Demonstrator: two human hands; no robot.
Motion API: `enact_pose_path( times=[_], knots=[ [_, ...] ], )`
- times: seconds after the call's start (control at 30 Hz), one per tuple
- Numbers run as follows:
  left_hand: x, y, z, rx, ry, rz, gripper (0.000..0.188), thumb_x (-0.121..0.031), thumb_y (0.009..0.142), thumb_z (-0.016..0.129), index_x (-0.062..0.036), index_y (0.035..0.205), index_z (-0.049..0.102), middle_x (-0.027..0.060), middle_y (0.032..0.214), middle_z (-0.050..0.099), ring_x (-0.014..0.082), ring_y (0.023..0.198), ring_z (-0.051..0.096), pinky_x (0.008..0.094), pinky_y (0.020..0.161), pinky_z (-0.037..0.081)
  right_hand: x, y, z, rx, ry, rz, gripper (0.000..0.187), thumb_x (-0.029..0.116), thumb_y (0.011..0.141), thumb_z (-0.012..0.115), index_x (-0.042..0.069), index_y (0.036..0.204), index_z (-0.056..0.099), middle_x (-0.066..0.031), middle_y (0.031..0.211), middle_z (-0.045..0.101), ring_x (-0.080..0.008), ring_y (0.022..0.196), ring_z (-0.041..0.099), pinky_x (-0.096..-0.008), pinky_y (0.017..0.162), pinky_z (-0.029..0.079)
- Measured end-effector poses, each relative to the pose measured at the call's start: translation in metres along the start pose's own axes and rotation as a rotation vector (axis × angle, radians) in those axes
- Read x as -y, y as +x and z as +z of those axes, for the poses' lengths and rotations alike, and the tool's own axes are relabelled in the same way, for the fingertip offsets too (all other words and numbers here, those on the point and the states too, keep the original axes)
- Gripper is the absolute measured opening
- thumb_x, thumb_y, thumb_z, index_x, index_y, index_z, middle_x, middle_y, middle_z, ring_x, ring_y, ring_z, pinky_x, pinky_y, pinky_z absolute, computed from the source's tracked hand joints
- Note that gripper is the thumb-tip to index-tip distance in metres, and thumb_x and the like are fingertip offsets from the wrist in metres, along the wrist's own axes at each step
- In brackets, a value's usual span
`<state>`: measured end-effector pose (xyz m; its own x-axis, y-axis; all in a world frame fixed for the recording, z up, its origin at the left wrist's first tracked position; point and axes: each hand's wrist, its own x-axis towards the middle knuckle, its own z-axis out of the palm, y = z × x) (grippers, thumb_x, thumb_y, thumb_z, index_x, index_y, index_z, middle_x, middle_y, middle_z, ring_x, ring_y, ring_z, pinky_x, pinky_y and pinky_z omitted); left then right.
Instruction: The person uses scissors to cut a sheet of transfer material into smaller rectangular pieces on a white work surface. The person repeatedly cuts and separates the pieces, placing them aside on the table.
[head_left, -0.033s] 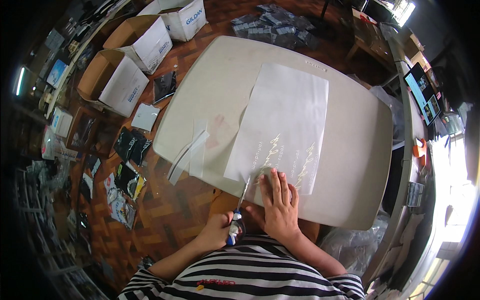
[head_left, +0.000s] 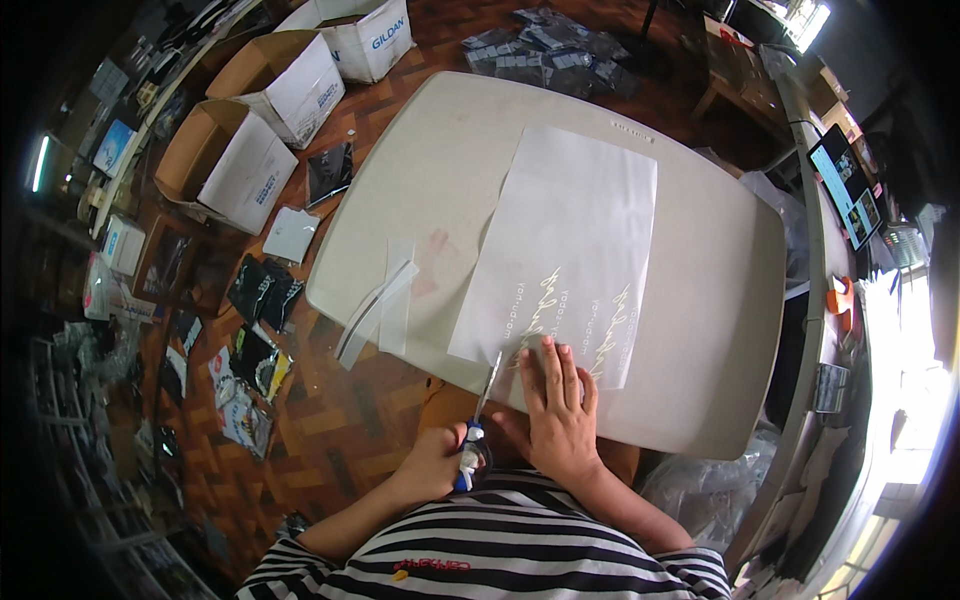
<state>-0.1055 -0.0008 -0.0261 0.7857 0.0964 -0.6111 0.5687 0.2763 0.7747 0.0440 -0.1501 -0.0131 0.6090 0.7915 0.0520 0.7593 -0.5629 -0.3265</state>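
The left hand (head_left: pixel 432 468) is gripping blue-handled scissors (head_left: pixel 478 420), blades seemingly entering the white printed sheet (head_left: pixel 570 240) on the table (head_left: pixel 720 330); the right hand (head_left: pixel 558 412) is pressing it flat, fingers sensibly clear.

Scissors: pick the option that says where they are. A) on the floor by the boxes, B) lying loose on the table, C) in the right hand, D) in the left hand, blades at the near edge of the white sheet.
D: the left hand grips the scissors at the near edge of the white sheet, while the right hand lies flat on the sheet.
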Motion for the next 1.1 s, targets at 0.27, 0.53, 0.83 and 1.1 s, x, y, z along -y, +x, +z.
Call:
enact_pose_path(
  times=[0.27,0.53,0.83,1.1],
  knots=[
    [0.004,0.002,-0.006,-0.013,0.323,0.046,0.007,-0.001,0.090,0.062,0.0034,0.094,0.059,0.0069,0.078,0.063,0.0129,0.070,0.063,0.0259,0.058,0.050,-0.001,0.000,0.000,0.024,0.007,0.016,0.074,0.053,0.091,0.058,0.013,0.149,0.042,-0.0220,0.159,0.025,-0.0375,0.146,0.025,-0.0522,0.112,0.024],
    [0.002,-0.002,-0.006,0.049,-0.188,-0.058,0.009,-0.003,0.093,0.060,0.0050,0.096,0.059,0.0114,0.085,0.063,0.0194,0.067,0.066,0.0281,0.056,0.054,-0.002,-0.002,0.003,0.012,-0.007,-0.032,0.060,0.051,0.091,0.059,0.031,0.147,0.047,-0.0239,0.159,0.023,-0.0401,0.146,0.025,-0.0548,0.111,0.024],
    [-0.041,0.011,0.002,0.009,-0.166,-0.071,0.014,-0.009,0.093,0.057,0.0036,0.093,0.062,0.0104,0.071,0.064,0.0167,0.057,0.063,0.0258,0.052,0.052,-0.004,-0.001,0.004,-0.013,-0.026,-0.044,0.059,0.044,0.091,0.061,0.032,0.147,0.045,-0.0248,0.159,0.023,-0.0401,0.145,0.027,-0.0543,0.109,0.029],
    [-0.043,0.033,-0.008,0.076,-0.243,0.039,0.020,-0.016,0.093,0.065,0.0043,0.094,0.063,0.0127,0.084,0.064,0.0212,0.066,0.066,0.0286,0.049,0.054,-0.006,-0.001,-0.001,0.002,-0.017,-0.053,0.065,0.039,0.087,0.064,0.033,0.148,0.043,-0.0253,0.159,0.022,-0.0398,0.145,0.028,-0.0531,0.108,0.032]
  ],
)
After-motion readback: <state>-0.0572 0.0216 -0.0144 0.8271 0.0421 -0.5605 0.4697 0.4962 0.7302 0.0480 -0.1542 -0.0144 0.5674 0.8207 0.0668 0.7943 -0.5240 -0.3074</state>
